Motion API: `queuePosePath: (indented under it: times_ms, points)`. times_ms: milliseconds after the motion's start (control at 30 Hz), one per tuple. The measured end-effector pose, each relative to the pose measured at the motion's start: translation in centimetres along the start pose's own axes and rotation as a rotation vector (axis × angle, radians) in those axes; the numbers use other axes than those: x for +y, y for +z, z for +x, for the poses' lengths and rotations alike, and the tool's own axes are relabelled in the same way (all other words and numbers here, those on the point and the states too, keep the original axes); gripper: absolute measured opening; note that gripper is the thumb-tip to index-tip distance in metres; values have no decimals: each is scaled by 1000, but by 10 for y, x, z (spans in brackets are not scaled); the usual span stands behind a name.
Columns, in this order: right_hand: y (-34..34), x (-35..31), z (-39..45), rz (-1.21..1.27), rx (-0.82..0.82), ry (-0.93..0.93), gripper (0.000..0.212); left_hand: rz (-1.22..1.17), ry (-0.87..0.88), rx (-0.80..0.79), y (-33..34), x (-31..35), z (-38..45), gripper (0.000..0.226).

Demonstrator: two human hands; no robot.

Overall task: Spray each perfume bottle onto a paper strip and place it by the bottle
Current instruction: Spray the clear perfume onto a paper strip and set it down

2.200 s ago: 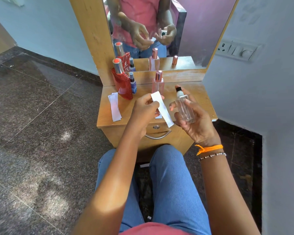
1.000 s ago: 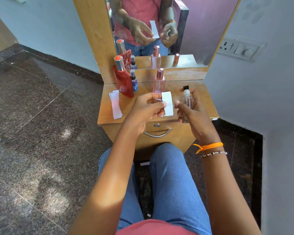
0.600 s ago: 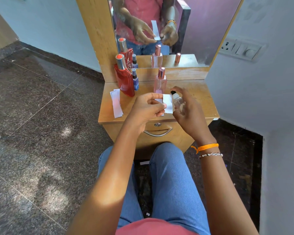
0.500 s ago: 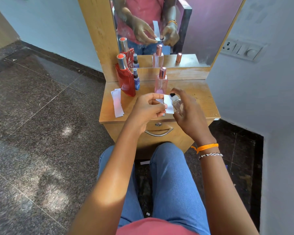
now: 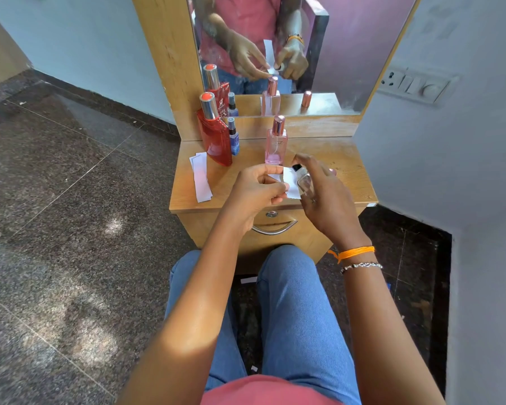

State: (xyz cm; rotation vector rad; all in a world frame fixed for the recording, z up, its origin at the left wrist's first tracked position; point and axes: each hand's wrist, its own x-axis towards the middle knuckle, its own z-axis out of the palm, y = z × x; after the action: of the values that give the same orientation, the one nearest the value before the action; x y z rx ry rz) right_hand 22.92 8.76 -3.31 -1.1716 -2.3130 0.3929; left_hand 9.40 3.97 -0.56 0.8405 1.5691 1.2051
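Observation:
My left hand (image 5: 253,191) pinches a white paper strip (image 5: 291,184) and holds it upright over the small wooden dressing table (image 5: 345,159). My right hand (image 5: 324,197) grips a small clear spray bottle (image 5: 303,179) with a black nozzle, tilted toward the strip and almost touching it; my forefinger lies over the nozzle. A pink bottle (image 5: 275,141) with a rose-gold cap stands just behind my hands. A red bottle (image 5: 215,133) with a silver cap and a small blue bottle (image 5: 233,137) stand at the back left.
Spare white strips (image 5: 200,176) lie in a stack at the table's left edge. A mirror (image 5: 289,54) backs the table and reflects my hands. A drawer with a metal handle (image 5: 273,230) faces my knees. A wall with a switch panel (image 5: 415,86) is close on the right.
My right hand turned the clear bottle from upright and apart to tilted with its nozzle against the strip. My left hand lowered the strip and turned it upright.

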Motion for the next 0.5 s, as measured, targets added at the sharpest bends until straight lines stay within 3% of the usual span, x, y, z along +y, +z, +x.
queuePosePath:
  times_ms: [300, 500]
  points:
    - [-1, 4, 2, 148, 72, 45, 69, 7, 12, 38, 2, -6, 8, 36]
    - [-8, 13, 4, 241, 130, 62, 66, 285, 67, 220, 23, -17, 30, 27]
